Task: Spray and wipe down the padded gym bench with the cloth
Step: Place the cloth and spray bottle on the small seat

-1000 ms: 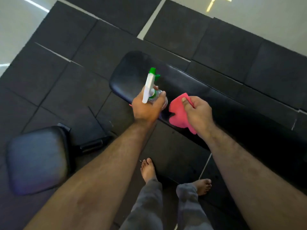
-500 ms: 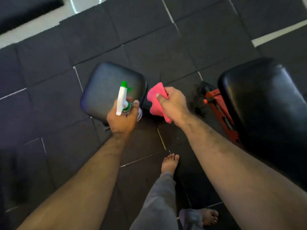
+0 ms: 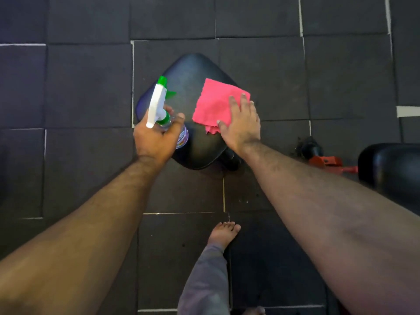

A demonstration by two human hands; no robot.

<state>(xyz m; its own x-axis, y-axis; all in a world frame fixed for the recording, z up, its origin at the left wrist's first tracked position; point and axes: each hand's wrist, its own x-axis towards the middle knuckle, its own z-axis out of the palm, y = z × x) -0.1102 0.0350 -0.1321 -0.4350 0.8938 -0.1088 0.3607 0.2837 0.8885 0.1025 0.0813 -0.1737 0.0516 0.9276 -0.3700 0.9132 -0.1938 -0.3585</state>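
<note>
Your right hand (image 3: 242,123) presses flat the soft pink square cloth (image 3: 217,103) on the black padded seat (image 3: 193,71); your left hand (image 3: 154,138) grips the light spray bottle (image 3: 159,103) by its neck.

No legible txt; spray bottle (image 3: 181,135) label too blurred to read.

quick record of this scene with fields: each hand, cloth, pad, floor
left hand: grips spray bottle, nozzle pointing away from the person
right hand: flat on cloth, fingers spread
cloth: pink, spread on the pad
pad: small, black, partly covered by cloth and bottle
floor: dark rubber tiles
</note>
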